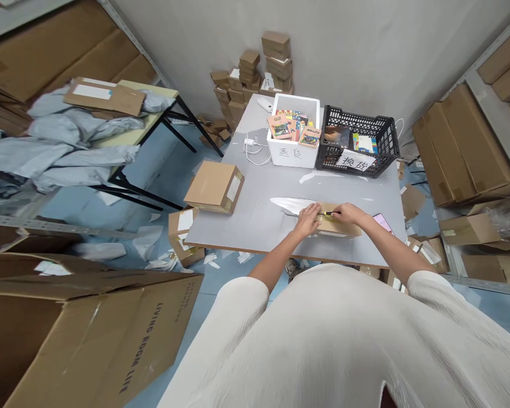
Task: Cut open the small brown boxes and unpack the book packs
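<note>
A small cardboard box point(338, 226) lies on the grey table point(255, 221) close to its front edge. My left hand point(308, 220) rests on the box's left end, fingers pressing down. In my right hand point(345, 213) is a yellow and black cutter point(328, 213), lying across the top of the box and pointing toward my left hand. A white sheet point(289, 204) sticks out to the left of my left hand. The phone point(383, 224) lies right of the box.
A larger box point(215, 186) sits at the table's left edge. Behind stand a white bin point(293, 153) with booklets and a black crate point(380, 164). Stacked boxes point(276, 68) rise by the wall. Left is a table of grey parcels point(55, 136).
</note>
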Available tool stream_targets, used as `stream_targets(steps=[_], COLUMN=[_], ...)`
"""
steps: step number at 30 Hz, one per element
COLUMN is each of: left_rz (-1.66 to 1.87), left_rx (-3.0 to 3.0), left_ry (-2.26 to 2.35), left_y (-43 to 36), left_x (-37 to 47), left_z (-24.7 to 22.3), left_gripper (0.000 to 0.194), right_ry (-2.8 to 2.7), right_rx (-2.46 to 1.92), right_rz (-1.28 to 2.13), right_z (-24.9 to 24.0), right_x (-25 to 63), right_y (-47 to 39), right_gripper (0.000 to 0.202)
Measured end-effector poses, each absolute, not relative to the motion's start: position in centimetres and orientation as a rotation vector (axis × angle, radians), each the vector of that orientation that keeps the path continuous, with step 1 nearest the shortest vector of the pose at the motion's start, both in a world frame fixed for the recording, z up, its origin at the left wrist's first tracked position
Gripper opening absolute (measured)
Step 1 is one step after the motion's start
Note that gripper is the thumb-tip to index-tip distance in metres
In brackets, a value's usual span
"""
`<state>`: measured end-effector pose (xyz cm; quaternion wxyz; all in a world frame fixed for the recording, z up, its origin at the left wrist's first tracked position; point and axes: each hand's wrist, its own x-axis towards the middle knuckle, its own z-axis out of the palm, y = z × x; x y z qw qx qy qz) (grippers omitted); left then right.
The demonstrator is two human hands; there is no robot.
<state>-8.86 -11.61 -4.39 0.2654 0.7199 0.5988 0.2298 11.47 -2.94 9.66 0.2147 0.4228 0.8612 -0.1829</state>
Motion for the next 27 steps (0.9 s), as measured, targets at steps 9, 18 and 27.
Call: stream_targets(steps=[9,18,27], left_rz=[0.532,0.47,0.411], left_rx=[1.936,1.889,1.887], left_ry=[1.587,1.614,1.641], left_y=[-11.8,-11.9,-11.9], left_x=[-8.7,-8.7,-8.6], left_z=[-3.4,-3.0,-2.5], left_gripper=[0.077,0.077,0.073], right_ry=[2.333,2.205,2.162], right_rx=[1.192,1.231,1.358], right_rz=[-0.484,-0.403,-0.443], right_z=[10.2,10.9,10.4], right_x=[11.6,14.7,23.8], right_y=[-2.7,-2.3,-1.3], right_gripper=[0.046,0.047,0.041])
